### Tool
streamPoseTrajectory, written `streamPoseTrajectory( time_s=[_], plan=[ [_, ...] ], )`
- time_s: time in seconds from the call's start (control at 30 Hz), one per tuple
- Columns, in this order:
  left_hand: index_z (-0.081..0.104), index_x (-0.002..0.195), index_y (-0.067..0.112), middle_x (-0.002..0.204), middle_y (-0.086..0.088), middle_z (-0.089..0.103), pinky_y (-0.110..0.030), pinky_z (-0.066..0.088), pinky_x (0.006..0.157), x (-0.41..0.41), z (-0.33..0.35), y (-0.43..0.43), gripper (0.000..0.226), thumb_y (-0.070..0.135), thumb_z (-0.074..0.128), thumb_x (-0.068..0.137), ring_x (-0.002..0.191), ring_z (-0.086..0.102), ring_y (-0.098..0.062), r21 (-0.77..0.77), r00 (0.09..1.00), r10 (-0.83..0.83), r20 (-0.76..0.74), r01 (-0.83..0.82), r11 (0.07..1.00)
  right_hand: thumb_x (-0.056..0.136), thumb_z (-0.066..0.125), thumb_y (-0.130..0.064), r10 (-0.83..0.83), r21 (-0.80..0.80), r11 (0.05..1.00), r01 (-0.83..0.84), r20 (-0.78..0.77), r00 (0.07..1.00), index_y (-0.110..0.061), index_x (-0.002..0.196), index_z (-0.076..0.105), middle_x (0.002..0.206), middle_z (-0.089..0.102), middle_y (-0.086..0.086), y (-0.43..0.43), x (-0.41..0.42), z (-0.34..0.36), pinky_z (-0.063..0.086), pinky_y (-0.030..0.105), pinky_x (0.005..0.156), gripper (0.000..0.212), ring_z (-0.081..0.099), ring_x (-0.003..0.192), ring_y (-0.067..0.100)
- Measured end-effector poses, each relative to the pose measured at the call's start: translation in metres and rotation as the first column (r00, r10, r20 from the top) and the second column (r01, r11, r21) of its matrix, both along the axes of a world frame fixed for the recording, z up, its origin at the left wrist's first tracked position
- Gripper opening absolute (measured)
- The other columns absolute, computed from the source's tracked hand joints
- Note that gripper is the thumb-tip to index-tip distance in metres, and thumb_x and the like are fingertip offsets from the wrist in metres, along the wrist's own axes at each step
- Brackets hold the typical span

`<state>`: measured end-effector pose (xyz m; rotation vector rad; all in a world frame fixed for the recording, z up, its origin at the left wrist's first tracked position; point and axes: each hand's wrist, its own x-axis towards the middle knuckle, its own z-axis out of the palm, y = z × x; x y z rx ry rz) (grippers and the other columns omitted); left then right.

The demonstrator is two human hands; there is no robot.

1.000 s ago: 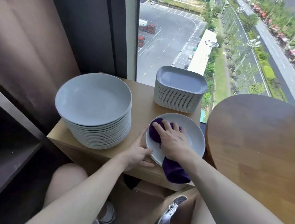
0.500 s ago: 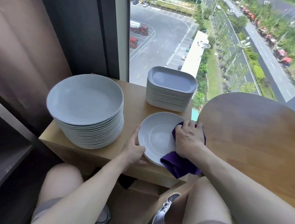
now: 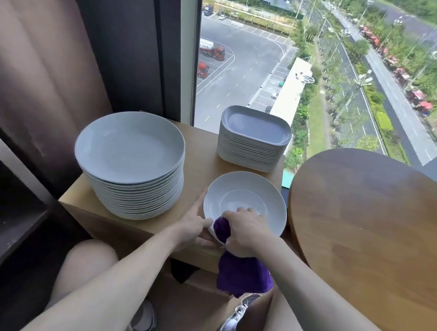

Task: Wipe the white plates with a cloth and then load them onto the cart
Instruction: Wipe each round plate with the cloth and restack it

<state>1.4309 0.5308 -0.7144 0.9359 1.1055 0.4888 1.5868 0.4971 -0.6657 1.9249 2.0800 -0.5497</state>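
One plate (image 3: pixel 247 193) lies at the table's (image 3: pixel 202 149) near right corner, beside the tall stack (image 3: pixel 131 152). Left grip (image 3: pixel 192 231) pinches its near rim, apparently steadying it against sliding. Right grip (image 3: pixel 245 232) is clenched on the purple cloth (image 3: pixel 242 275), pressing it onto the plate.

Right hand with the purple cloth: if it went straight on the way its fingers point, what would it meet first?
The right hand would likely meet the far rim of the round plate first, then the stack of rectangular plates; depth is unclear.
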Motion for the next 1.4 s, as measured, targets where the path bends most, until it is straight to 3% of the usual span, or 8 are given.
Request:
streamPoseTrajectory(
  time_s=[0.23, 0.43, 0.6, 0.73, 0.87, 1.0, 1.17, 1.4],
  plan=[
    [0.013, 0.157, 0.059, 0.139, -0.006, 0.063, -0.047, 0.064, 0.077, 0.000, -0.003, 0.000, 0.084, 0.007, 0.055, 0.106, 0.102, 0.076, -0.030, -0.007, 0.999, 0.003, 0.040, -0.002, 1.000, 0.088, 0.059, -0.043, 0.112, 0.220, 0.970, -0.102, -0.036, 0.993, -0.023, 0.134, 0.050, 0.129, 0.052, 0.007, 0.022, -0.004, -0.026, 0.037, 0.046, 0.098, 0.050, 0.045, 0.117, 0.033],
    [0.020, 0.158, 0.056, 0.148, -0.001, 0.052, -0.059, 0.061, 0.085, 0.000, -0.007, -0.003, 0.085, -0.005, 0.048, 0.105, 0.118, 0.069, -0.031, -0.014, 0.997, 0.040, 0.073, -0.039, 0.999, 0.088, 0.063, -0.033, 0.021, 0.293, 0.955, -0.035, 0.051, 0.998, -0.022, 0.139, 0.043, 0.137, 0.049, 0.008, 0.053, 0.003, -0.035, 0.036, 0.046, 0.097, 0.056, 0.044, 0.124, 0.035],
    [0.030, 0.151, 0.060, 0.145, 0.002, 0.044, -0.059, 0.061, 0.087, -0.001, -0.009, -0.006, 0.087, -0.007, 0.051, 0.099, 0.120, 0.065, -0.035, -0.007, 0.995, 0.083, 0.056, -0.083, 0.997, 0.092, 0.062, -0.045, -0.130, 0.265, 0.963, 0.058, 0.263, 0.956, -0.013, 0.140, 0.045, 0.139, 0.053, 0.014, 0.067, 0.025, -0.025, 0.038, 0.050, 0.102, 0.060, 0.046, 0.127, 0.039],
    [0.031, 0.149, 0.062, 0.148, -0.007, 0.049, -0.055, 0.063, 0.083, -0.002, -0.013, -0.007, 0.087, -0.005, 0.053, 0.098, 0.115, 0.070, -0.033, 0.007, 0.994, 0.089, 0.061, -0.089, 0.996, 0.090, 0.059, -0.051, -0.210, 0.193, 0.968, 0.159, 0.282, 0.936, -0.014, 0.128, 0.054, 0.126, 0.063, 0.013, 0.056, 0.032, -0.012, 0.040, 0.049, 0.097, 0.053, 0.054, 0.117, 0.037],
    [0.029, 0.151, 0.061, 0.153, -0.002, 0.043, -0.052, 0.064, 0.080, -0.002, -0.013, -0.006, 0.087, -0.003, 0.055, 0.098, 0.117, 0.068, -0.029, 0.030, 0.995, 0.085, 0.047, -0.086, 0.996, 0.085, 0.061, -0.056, -0.218, 0.112, 0.975, 0.192, 0.302, 0.928, -0.017, 0.121, 0.058, 0.109, 0.067, 0.006, 0.028, 0.025, -0.003, 0.047, 0.044, 0.089, 0.053, 0.062, 0.100, 0.034],
    [0.027, 0.154, 0.058, 0.153, -0.001, 0.047, -0.052, 0.064, 0.079, -0.004, -0.014, -0.007, 0.084, 0.001, 0.056, 0.101, 0.117, 0.069, -0.028, 0.042, 0.997, 0.062, 0.038, -0.064, 0.997, 0.087, 0.061, -0.055, -0.173, 0.053, 0.985, 0.166, 0.220, 0.960, -0.020, 0.117, 0.059, 0.098, 0.058, 0.000, 0.010, 0.009, 0.001, 0.051, 0.044, 0.088, 0.046, 0.061, 0.093, 0.029],
    [0.024, 0.155, 0.059, 0.137, -0.009, 0.065, -0.050, 0.064, 0.080, -0.004, -0.015, -0.006, 0.083, 0.005, 0.060, 0.102, 0.100, 0.077, -0.029, 0.044, 0.998, 0.055, 0.030, -0.056, 0.997, 0.086, 0.062, -0.052, -0.081, 0.072, 0.995, 0.076, 0.062, 0.995, -0.022, 0.105, 0.055, 0.109, 0.064, 0.003, 0.003, -0.010, -0.002, 0.046, 0.043, 0.086, 0.036, 0.060, 0.101, 0.031],
    [0.022, 0.153, 0.061, 0.139, -0.005, 0.064, -0.040, 0.063, 0.074, -0.003, -0.014, -0.004, 0.079, 0.024, 0.068, 0.100, 0.104, 0.076, -0.027, 0.050, 0.999, 0.024, 0.037, -0.026, 0.998, 0.091, 0.058, -0.050, -0.020, 0.182, 0.983, 0.035, -0.086, 0.996, -0.023, 0.130, 0.055, 0.125, 0.054, 0.007, 0.006, -0.005, -0.021, 0.041, 0.047, 0.096, 0.047, 0.047, 0.118, 0.033]
  ],
)
